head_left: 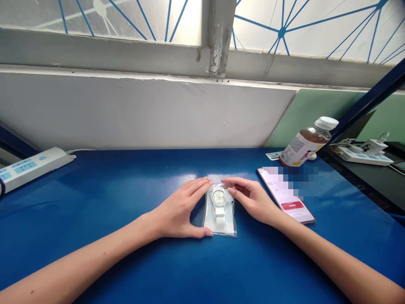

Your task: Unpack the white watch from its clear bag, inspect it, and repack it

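Near the middle of the frame, a white watch [218, 197] lies face up inside a clear plastic bag [230, 226], which rests flat on the blue table [104, 190] with a white backing showing behind the strap. The left hand [185, 209] is spread wide along the bag's left side: its fingertips reach the upper left corner, while its thumb lies at the lower left edge, so the 2 ends of its grasp stand well apart. The right hand [249, 197] is narrower, its index finger and thumb close together at the bag's upper right edge; whether they pinch the plastic or only touch it, I cannot tell. Just beyond the right wrist, a phone [295, 206] lies screen up, showing a red button, with its upper part pixelated. Above it, at the right of the frame, stands a bottle [305, 145] with a white cap and amber contents, a small card [272, 156] just beside its base. A white power strip [38, 166] lies at the left edge of the frame, and another power strip [363, 155] sits at the far right with a plug in it. Across the top are 2 window panes patterned with blue lines.
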{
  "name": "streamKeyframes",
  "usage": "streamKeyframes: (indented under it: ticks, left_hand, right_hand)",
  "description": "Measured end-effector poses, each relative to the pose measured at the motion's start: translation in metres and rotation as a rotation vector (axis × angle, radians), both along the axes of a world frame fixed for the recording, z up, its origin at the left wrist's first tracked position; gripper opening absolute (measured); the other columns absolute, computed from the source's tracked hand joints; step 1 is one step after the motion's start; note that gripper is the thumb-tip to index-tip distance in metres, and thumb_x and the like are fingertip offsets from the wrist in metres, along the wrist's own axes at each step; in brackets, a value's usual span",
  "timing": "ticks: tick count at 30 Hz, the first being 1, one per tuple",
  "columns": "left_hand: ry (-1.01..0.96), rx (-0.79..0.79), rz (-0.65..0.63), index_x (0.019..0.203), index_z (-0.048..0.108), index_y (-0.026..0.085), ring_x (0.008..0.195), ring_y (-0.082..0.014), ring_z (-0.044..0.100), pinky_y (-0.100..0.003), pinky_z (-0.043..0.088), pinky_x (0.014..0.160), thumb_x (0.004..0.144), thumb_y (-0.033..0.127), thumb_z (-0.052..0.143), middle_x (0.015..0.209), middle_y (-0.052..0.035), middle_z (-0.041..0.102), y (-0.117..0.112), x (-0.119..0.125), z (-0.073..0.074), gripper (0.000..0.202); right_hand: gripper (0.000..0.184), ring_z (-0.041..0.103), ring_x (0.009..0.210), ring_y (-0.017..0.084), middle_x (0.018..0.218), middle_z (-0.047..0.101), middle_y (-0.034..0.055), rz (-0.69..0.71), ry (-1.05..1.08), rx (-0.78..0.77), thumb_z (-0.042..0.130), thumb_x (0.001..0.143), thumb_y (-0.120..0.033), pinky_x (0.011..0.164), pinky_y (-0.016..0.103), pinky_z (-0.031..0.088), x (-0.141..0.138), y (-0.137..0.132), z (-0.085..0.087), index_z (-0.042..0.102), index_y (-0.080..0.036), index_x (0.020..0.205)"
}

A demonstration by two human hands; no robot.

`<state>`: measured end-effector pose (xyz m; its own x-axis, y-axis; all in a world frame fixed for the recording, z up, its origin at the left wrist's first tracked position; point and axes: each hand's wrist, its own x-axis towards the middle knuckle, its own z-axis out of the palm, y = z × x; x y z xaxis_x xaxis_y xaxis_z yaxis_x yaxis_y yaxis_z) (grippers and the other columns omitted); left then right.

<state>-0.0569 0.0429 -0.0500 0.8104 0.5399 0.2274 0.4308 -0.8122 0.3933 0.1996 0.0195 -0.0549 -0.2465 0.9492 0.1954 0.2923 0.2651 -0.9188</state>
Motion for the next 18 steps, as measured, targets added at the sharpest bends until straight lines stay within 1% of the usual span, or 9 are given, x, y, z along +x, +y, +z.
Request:
streamKeyframes:
  ticks: [2, 4, 6, 8, 11, 14, 18]
  left_hand:
    - [0.001, -0.03, 0.024, 0.155, 0.022, 0.021, 0.142, -0.0404, 0.035, -0.054, 0.037, 0.114, 0.073, 0.057, 0.078, 0.154, -0.019, 0.036, 0.0, 0.0, -0.001, 0.106]
    - [0.014, -0.054, 0.046, 0.153, 0.028, 0.018, 0.141, -0.0412, 0.036, -0.054, 0.038, 0.113, 0.071, 0.053, 0.078, 0.152, -0.0202, 0.038, 0.0, 0.0, -0.002, 0.102]
    - [0.027, -0.067, 0.066, 0.151, 0.032, 0.016, 0.139, -0.041, 0.038, -0.054, 0.039, 0.112, 0.071, 0.052, 0.078, 0.15, -0.0205, 0.04, -0.001, 0.0, -0.002, 0.098]
    - [0.046, -0.067, 0.094, 0.15, 0.033, 0.015, 0.139, -0.0404, 0.038, -0.054, 0.039, 0.112, 0.073, 0.054, 0.076, 0.149, -0.021, 0.041, -0.001, 0.001, -0.002, 0.096]
    - [0.098, -0.05, 0.123, 0.151, 0.031, 0.013, 0.142, -0.0397, 0.035, -0.054, 0.038, 0.113, 0.078, 0.059, 0.071, 0.152, -0.0228, 0.038, 0.0, 0.003, -0.002, 0.095]
    - [0.131, -0.034, 0.114, 0.153, 0.028, 0.011, 0.145, -0.0393, 0.03, -0.055, 0.035, 0.115, 0.081, 0.063, 0.066, 0.155, -0.0232, 0.034, 0.0, 0.003, -0.002, 0.096]
    - [0.127, -0.034, 0.085, 0.155, 0.025, 0.013, 0.146, -0.0392, 0.029, -0.055, 0.033, 0.116, 0.082, 0.064, 0.064, 0.158, -0.0217, 0.032, 0.001, 0.004, -0.001, 0.097]
  right_hand:
    - [0.029, 0.069, 0.109, 0.026, 0.12, 0.072, 0.0104, 0.03, -0.09, 0.063, 0.055, 0.096, -0.026, 0.092, 0.045, 0.059, 0.0, -0.002, -0.002, 0.065, -0.021, 0.123]
    - [0.032, 0.063, 0.119, 0.027, 0.129, 0.067, 0.0125, 0.058, -0.248, 0.179, 0.053, 0.097, -0.026, 0.099, 0.048, 0.054, 0.0, -0.004, -0.002, 0.062, -0.021, 0.128]
    - [0.036, 0.056, 0.129, 0.03, 0.138, 0.06, 0.0158, 0.09, -0.445, 0.32, 0.051, 0.098, -0.026, 0.106, 0.052, 0.049, 0.0, -0.007, 0.0, 0.059, -0.02, 0.133]
    - [0.043, 0.046, 0.137, 0.032, 0.145, 0.053, 0.0185, 0.144, -0.605, 0.414, 0.051, 0.098, -0.029, 0.11, 0.055, 0.044, 0.001, -0.009, 0.003, 0.053, -0.017, 0.14]
    - [0.062, 0.034, 0.146, 0.035, 0.153, 0.043, 0.0215, 0.246, -0.741, 0.432, 0.054, 0.097, -0.042, 0.114, 0.056, 0.039, 0.004, -0.011, 0.007, 0.041, -0.011, 0.149]
    - [0.079, 0.029, 0.148, 0.036, 0.157, 0.036, 0.0239, 0.299, -0.808, 0.398, 0.055, 0.093, -0.055, 0.115, 0.056, 0.037, 0.008, -0.01, 0.01, 0.033, -0.007, 0.152]
    - [0.091, 0.028, 0.148, 0.036, 0.159, 0.033, 0.0208, 0.31, -0.793, 0.362, 0.06, 0.087, -0.062, 0.115, 0.056, 0.036, 0.014, -0.007, 0.011, 0.026, -0.013, 0.156]
